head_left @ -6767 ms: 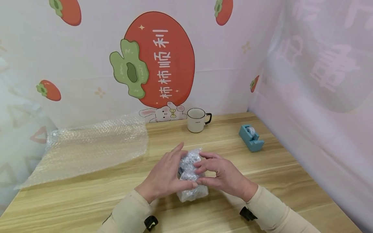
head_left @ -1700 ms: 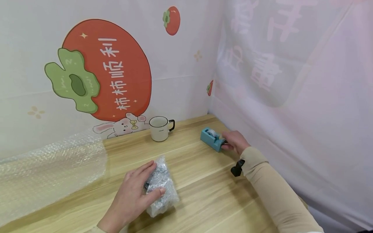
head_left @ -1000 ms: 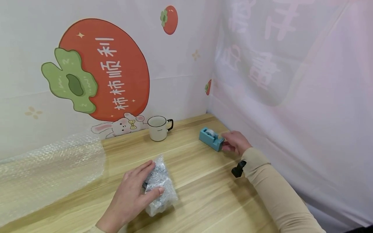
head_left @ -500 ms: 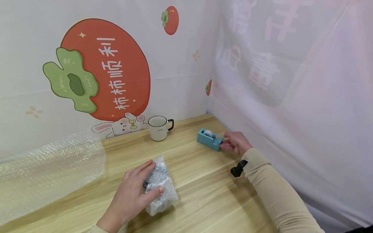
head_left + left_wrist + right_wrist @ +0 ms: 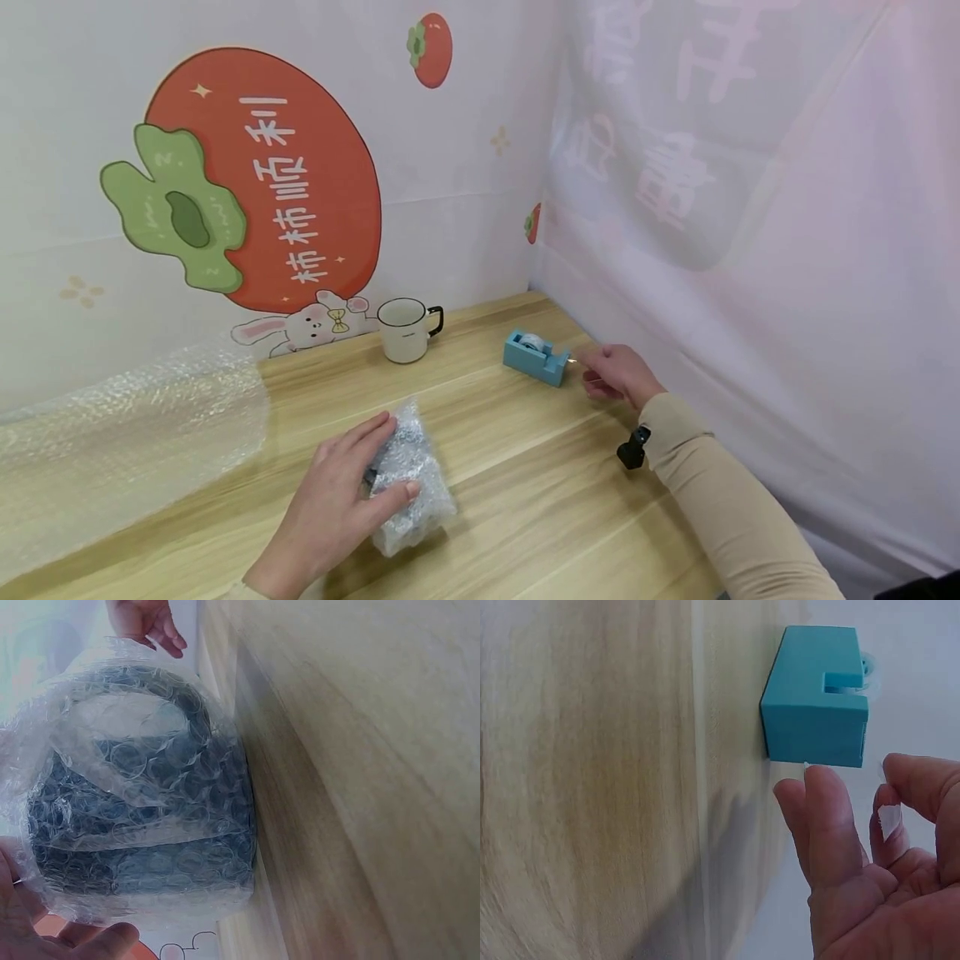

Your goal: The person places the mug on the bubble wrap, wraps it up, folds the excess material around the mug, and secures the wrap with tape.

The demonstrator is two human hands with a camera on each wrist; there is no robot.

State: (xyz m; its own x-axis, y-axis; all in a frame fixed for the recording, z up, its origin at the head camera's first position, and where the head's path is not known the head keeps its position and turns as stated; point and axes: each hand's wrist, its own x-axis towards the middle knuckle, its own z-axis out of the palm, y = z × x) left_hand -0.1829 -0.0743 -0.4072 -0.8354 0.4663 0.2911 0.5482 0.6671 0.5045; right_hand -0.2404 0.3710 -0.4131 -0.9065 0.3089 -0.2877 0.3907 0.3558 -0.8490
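Observation:
A mug wrapped in bubble wrap point(image 5: 417, 492) lies on the table; through the film in the left wrist view, dark sides and a handle show. My left hand point(image 5: 333, 496) holds it, fingers over the far side and thumb on top. Just off the front end of a blue tape dispenser point(image 5: 534, 358) is my right hand point(image 5: 617, 373). Between its thumb and a finger it pinches a small piece of clear tape point(image 5: 889, 819), its jagged edge visible in the right wrist view. The tape roll point(image 5: 532, 342) sits inside the dispenser.
A white enamel mug point(image 5: 403, 332) with a black handle stands at the back by the printed wall cloth. A big sheet of bubble wrap point(image 5: 150, 442) spreads over the left side. Another cloth point(image 5: 720, 333) hangs along the right edge of the wooden table point(image 5: 517, 533).
Earlier both hands were on the wrapped mug; then the right hand went to the dispenser. It has now drawn off to the right with tape, and the dispenser has turned slightly. The left hand stayed.

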